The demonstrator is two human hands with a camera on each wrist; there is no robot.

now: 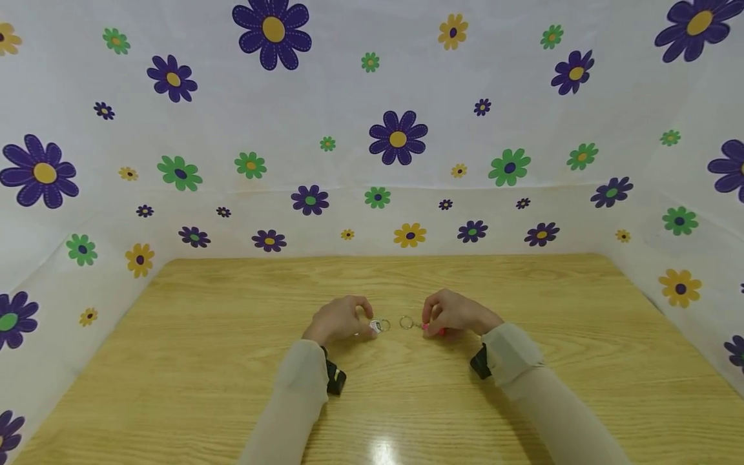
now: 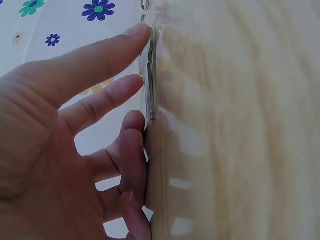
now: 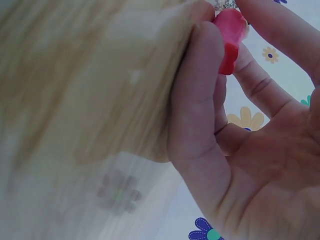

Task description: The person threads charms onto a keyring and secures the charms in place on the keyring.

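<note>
My left hand [image 1: 343, 318] is over a flat silver keychain [image 1: 376, 326] lying on the wooden table. In the left wrist view the keychain [image 2: 151, 75] appears edge-on; the thumb tip touches it, and the index fingertip is at its side, well apart from the thumb. Its split ring points right. Opposite, my right hand [image 1: 456, 312] pinches a pink-red keychain charm [image 3: 230, 40] between thumb and fingers, low at the table. A short chain leads from the charm to a split ring [image 1: 406, 322], which points left toward the silver keychain's ring. The two rings are apart.
The wooden table [image 1: 232, 400] extends around both hands. A white cloth [image 1: 325, 103] printed with purple, green and yellow flowers stands behind it and along both sides. Black wrist devices [image 1: 335, 378] are strapped under the sleeves.
</note>
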